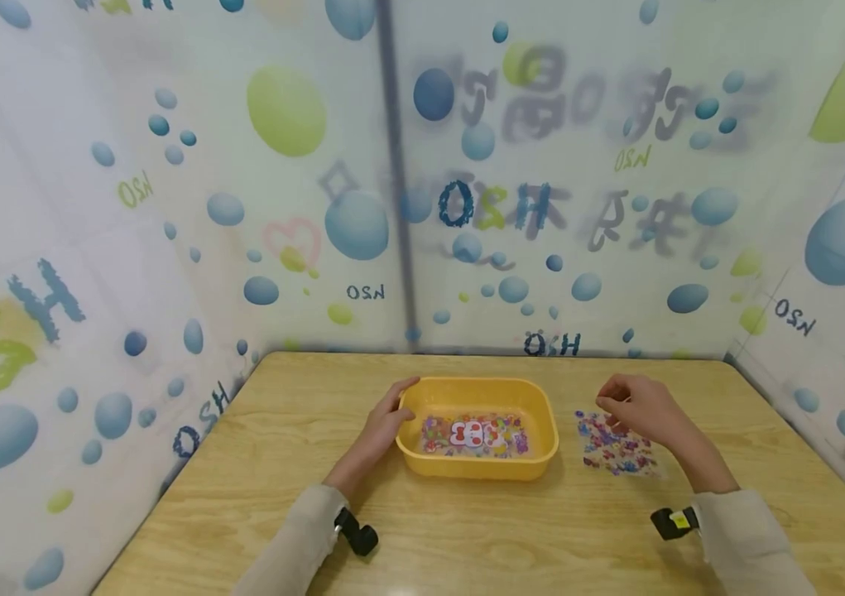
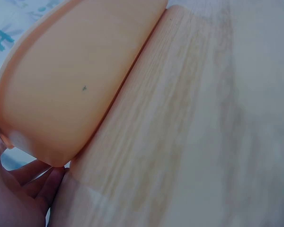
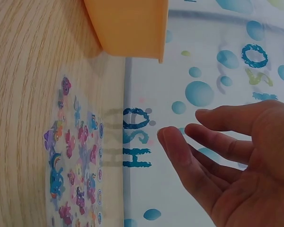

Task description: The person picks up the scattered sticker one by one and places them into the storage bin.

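A yellow plastic basin (image 1: 477, 469) stands on the table. My left hand (image 1: 386, 415) grips its left end, thumb over the rim and fingers along the outside; in the left wrist view those fingers (image 2: 47, 184) sit at the basin's lower corner. Inside, colourful stickers (image 1: 437, 436) cover the bottom, with a white cartoon figure (image 1: 467, 434) with a red bow among them. To the right lies a clear sheet of small colourful stickers (image 1: 616, 451). My right hand (image 1: 641, 406) hovers over its far part, fingers loosely bent, thumb and fingertips apart with nothing visible between them.
The wooden table (image 1: 467, 538) runs back to a white curtain (image 1: 578, 248) printed with blue and green dots. More of this curtain closes in the left and right sides. Black wrist cameras (image 1: 357, 534) are strapped over the sleeves.
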{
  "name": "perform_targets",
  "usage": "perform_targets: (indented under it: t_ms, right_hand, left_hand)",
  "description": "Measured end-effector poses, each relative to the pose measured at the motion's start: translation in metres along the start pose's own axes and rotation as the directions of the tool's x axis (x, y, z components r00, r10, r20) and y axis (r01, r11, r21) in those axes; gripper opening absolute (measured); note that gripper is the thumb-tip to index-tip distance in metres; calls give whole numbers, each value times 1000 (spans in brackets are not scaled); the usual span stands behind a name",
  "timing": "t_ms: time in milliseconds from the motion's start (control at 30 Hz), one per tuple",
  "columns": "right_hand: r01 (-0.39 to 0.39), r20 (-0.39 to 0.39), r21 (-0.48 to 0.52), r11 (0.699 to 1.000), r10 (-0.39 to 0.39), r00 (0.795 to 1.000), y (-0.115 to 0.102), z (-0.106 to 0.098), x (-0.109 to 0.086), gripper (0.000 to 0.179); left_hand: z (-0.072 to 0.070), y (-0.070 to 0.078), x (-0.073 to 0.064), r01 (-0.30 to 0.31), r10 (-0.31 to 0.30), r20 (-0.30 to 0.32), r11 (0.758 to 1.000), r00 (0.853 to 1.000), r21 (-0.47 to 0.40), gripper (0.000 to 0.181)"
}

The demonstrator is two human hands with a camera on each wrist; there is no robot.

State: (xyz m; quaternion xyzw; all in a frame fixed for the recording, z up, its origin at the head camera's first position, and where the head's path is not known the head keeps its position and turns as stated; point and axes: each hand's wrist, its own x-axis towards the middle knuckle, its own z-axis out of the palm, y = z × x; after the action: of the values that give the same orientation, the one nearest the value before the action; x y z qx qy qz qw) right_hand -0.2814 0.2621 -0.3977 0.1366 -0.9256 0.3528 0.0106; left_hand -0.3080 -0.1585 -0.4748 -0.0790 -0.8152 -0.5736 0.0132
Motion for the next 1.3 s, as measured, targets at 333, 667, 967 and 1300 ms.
perform_targets:
  t_ms: [333, 667, 967, 1300]
  right_hand:
    - [-39, 15, -5, 999, 39, 999, 1, 0, -1, 22]
    - [-41, 18, 1, 999, 41, 999, 4, 4, -1, 24]
    - [-49, 32, -6, 999, 49, 998, 2, 6, -1, 21]
    - [-57, 77, -15, 998, 58, 995, 0, 5, 1, 23]
  left_hand:
    - [0, 4, -1, -11, 11, -2, 1000, 1000, 0, 60]
    - [0, 1, 2, -36, 36, 5, 999, 999, -1, 61]
    - [0, -3, -2, -18, 18, 3, 1000, 1000, -15, 60]
    - [0, 1, -1, -19, 19, -4, 1000, 1000, -10, 61]
